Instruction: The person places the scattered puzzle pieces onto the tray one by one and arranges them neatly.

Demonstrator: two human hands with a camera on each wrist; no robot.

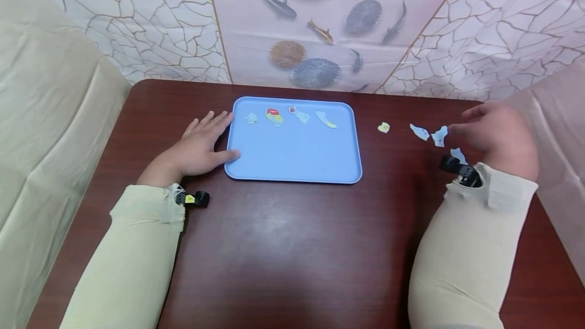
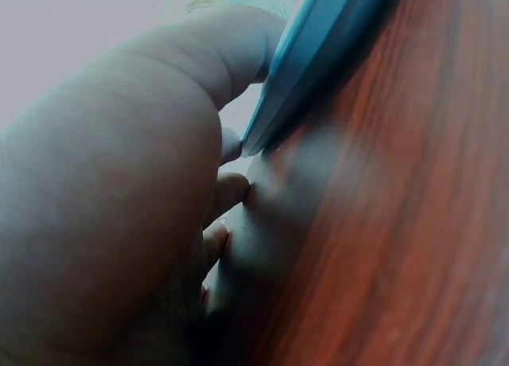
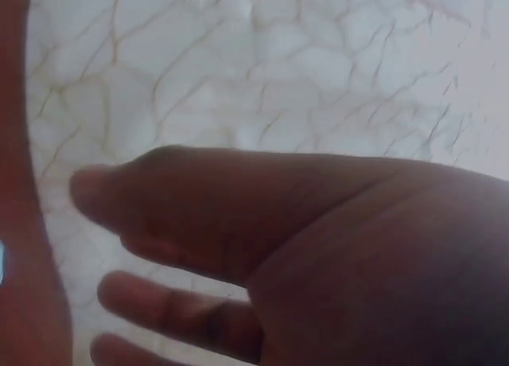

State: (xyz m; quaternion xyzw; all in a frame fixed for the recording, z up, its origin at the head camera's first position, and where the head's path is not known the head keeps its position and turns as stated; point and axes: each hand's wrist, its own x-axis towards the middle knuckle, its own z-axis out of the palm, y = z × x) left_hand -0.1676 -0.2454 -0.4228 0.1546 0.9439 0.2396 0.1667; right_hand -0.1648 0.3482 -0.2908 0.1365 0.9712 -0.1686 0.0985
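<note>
My left hand [image 1: 198, 149] lies spread at the left end of a blue tray [image 1: 292, 159], thumb over its rim and other fingers along its edge. In the left wrist view, the thumb [image 2: 238, 52] touches the tray's side. Along the tray's far half lie several flat, irregular paper-like pieces, including a red and yellow one [image 1: 274, 117] and a pale strip with yellow [image 1: 326, 120]. My right hand [image 1: 498, 133] hovers at the table's right side, close to a light-blue piece [image 1: 440, 136]. Its fingers are loosely bent, and the right wrist view shows nothing between them.
More pieces lie right of the tray: a small yellow one [image 1: 384, 127], a pale-blue one [image 1: 419, 132] and another [image 1: 458, 156] by the right wrist. The dark wooden table [image 1: 283, 248] meets a patterned cloth [image 1: 160, 29] behind; plain cloth hangs at the left.
</note>
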